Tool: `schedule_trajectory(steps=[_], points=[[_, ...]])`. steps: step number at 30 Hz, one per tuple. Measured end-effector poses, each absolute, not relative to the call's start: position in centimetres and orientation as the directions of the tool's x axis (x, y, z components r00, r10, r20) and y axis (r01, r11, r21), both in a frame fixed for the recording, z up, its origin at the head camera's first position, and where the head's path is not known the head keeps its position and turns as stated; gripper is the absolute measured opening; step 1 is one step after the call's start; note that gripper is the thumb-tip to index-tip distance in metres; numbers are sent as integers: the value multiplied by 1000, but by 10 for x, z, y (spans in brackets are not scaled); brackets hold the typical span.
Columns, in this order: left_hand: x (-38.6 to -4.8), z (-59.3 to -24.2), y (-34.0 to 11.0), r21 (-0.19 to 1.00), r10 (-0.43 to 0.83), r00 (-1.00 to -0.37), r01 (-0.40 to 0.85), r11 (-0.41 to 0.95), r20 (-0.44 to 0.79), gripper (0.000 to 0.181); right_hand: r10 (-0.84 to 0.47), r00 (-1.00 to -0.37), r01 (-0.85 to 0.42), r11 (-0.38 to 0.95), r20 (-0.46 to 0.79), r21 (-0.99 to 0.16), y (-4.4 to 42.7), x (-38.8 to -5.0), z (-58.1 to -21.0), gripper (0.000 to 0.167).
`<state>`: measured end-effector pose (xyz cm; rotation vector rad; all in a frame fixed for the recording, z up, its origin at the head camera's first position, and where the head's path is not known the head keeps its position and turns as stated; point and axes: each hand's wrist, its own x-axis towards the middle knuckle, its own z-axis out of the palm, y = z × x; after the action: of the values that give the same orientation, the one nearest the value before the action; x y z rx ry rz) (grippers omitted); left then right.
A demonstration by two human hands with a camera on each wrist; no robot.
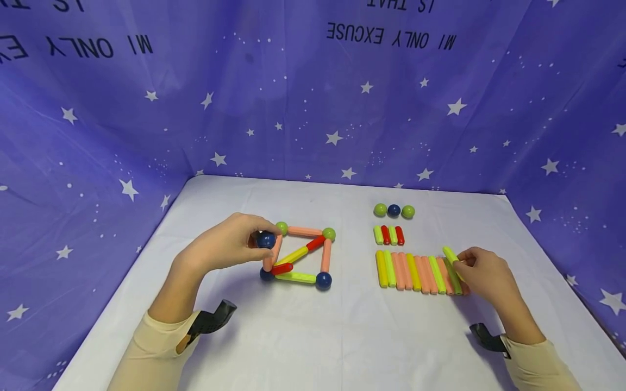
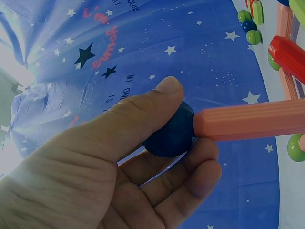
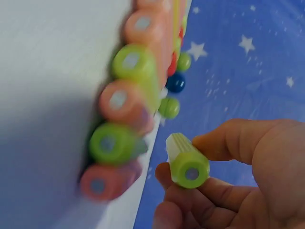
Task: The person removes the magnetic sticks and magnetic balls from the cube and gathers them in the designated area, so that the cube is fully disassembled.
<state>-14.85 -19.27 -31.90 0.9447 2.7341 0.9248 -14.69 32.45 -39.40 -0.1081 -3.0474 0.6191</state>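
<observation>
head: looks bright, pretty even, nice and sharp, drops soft shadows on the table (image 1: pixel 313 336) by both sleeves (image 1: pixel 151 353) // left wrist: blows out upper left, hazes up the backdrop (image 2: pixel 52 109) // right wrist: goes kinda dim lower left, smears the near stick ends (image 3: pixel 107 143), renders the held stick (image 3: pixel 189 167) crisper

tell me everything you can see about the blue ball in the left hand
The blue ball is dark, round, smooth and glossy, perhaps plastic or coated metal; its exact material can't be told. The left hand holds it between thumb and fingers, which cover part of its surface. In the left wrist view, one end of a ridged pink stick meets it. It is held above the white table, at the left side of the stick-and-ball frame.
</observation>
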Motion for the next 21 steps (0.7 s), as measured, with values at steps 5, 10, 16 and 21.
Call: schedule_trajectory(steps=[5,10,16,21], points=[[-148,-320,-193,573,588,-803,526,629,92,37,130,-991,130,929,-22,-345,341,-145,-399,35],[-149,-321,-195,575,587,-805,522,630,89,37,139,-984,166,938,-108,-304,351,-146,-399,33],[-150,-322,-197,577,589,-803,523,628,86,39,125,-977,172,940,-172,-293,358,-151,-402,35],[-153,-323,-198,607,588,-807,496,620,59,40,101,-976,151,953,-194,-263,359,-152,-400,36]])
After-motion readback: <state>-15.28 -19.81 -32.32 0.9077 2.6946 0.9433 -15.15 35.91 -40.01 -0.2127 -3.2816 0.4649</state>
